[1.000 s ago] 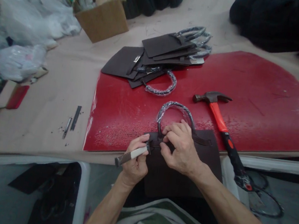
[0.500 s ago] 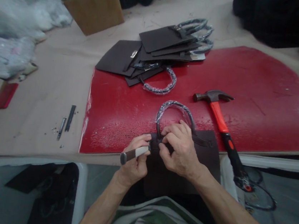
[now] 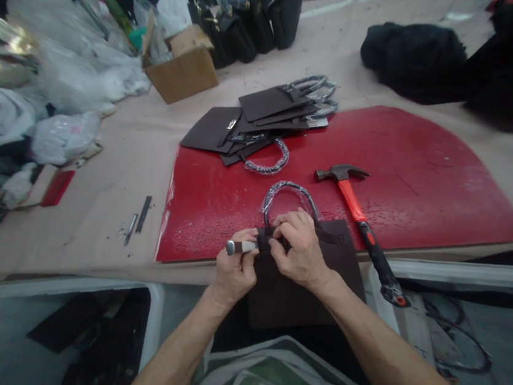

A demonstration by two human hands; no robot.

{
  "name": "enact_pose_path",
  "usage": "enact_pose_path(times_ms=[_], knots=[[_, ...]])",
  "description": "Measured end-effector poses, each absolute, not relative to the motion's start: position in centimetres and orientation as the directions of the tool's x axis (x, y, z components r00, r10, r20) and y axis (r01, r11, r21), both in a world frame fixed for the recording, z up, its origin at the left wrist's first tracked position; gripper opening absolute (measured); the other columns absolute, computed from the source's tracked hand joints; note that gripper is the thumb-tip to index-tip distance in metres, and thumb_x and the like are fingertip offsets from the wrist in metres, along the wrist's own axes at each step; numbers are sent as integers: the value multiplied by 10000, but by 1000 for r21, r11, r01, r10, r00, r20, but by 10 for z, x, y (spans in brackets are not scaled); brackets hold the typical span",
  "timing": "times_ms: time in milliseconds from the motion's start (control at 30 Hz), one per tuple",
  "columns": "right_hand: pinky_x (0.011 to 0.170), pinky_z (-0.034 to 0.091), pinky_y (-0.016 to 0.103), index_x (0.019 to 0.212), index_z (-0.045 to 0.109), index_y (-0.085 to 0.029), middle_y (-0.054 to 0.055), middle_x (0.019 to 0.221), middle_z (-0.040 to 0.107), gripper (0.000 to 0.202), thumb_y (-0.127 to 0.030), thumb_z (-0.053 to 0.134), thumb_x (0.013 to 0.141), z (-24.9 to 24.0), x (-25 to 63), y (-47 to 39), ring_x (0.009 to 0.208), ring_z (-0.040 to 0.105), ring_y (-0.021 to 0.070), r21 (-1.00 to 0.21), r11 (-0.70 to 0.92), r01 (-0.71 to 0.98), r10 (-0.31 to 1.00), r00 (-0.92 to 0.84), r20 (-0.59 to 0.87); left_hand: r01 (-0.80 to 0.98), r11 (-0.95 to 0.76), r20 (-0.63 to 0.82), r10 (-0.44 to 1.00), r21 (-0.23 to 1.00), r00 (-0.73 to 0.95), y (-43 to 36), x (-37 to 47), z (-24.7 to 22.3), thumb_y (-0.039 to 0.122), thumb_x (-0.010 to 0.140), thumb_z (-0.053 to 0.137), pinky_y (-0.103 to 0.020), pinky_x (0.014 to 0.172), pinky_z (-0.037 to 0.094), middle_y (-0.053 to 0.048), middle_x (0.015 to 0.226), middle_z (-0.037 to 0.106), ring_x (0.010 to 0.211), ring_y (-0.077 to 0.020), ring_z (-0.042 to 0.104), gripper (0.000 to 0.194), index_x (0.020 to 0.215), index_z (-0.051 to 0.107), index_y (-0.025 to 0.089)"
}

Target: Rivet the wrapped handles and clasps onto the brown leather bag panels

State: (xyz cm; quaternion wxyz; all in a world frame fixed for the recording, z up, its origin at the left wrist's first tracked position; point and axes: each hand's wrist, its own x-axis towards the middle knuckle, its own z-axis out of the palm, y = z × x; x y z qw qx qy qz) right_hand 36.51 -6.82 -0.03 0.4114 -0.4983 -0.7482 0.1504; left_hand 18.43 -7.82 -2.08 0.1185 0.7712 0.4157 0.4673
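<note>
A dark brown bag panel (image 3: 310,291) lies at the front edge of the red board, with its plastic-wrapped handle (image 3: 291,186) arching away from me. My left hand (image 3: 235,267) is closed around a short-handled tool (image 3: 241,247) with a metal end cap; its working end is hidden by the fingers at the panel's upper left corner. Beside it, my right hand (image 3: 299,247) pinches the panel near the left foot of the handle. The fingertips cover what lies between them.
A claw hammer (image 3: 351,209) with an orange and black grip lies to the right on the red board (image 3: 416,173). Several brown panels with wrapped handles (image 3: 271,104) are piled behind. Two thin metal tools (image 3: 143,213) lie left. A cardboard box (image 3: 182,73) stands farther back.
The view has shifted, showing more of the table's far side and left. The tool in my left hand has tipped, so its end cap points more toward me. My right hand keeps its pinch.
</note>
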Motion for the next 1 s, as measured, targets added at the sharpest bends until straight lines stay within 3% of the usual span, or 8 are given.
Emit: enact_pose_path(times_ms=[367,467,533,600,700,767,900,1000], knots=[[881,417,408,813,550,-209,81,963,608,70,-150,587,801,9,369,-75,944,513,249,-624,428,654,884,-158,440,582,-613,608,757,535,239,-79,187,-20,199,976,457,-393,929,577,-115,1044,699,1033,-220,697,177,1061,610,175],[898,421,426,840,571,-205,109,1020,621,57,-149,565,838,20,389,-81,1008,526,278,-543,323,775,885,-43,464,563,-621,607,756,546,245,-78,188,-19,183,961,470,-382,912,583,-106,1017,701,998,-213,701,163,1050,606,176],[902,415,443,886,587,-193,138,1069,621,36,-184,563,861,29,411,-84,1038,532,307,-440,169,882,887,59,457,544,-620,599,762,565,247,-77,188,-17,162,947,480,-371,908,583,-103,1015,699,995,-210,699,155,1044,600,176],[857,418,448,958,592,-162,181,1095,611,132,-261,587,870,38,437,-85,1029,545,341,-310,-40,950,923,154,354,522,-616,587,771,591,246,-77,189,-15,141,936,481,-356,904,580,-100,1019,696,1001,-206,694,155,1032,596,178],[748,413,412,991,578,-144,203,1031,619,234,-352,588,885,47,468,-80,942,593,348,-190,-259,947,963,268,26,498,-607,572,784,620,243,-77,190,-12,130,924,483,-334,879,578,-92,1012,696,985,-204,696,173,1042,599,183],[715,400,381,912,562,-173,165,944,625,161,-323,600,868,51,480,-73,893,609,319,-290,-322,901,946,295,-135,492,-594,553,796,637,245,-78,190,-11,128,914,497,-328,863,579,-89,1013,698,973,-208,697,194,1066,601,189],[625,405,316,724,495,-212,63,715,568,152,-169,641,715,61,487,-57,721,578,223,-668,-467,579,884,300,-358,467,-570,530,816,676,231,-78,190,-11,118,897,513,-326,838,583,-87,1009,703,944,-212,702,198,1050,607,200],[502,393,269,681,477,-214,4,610,501,126,-217,596,724,75,480,-54,522,466,135,-750,-481,454,875,198,-441,450,-569,537,817,688,213,-78,190,-11,102,877,519,-330,824,586,-89,989,704,930,-219,703,192,1019,606,197]])
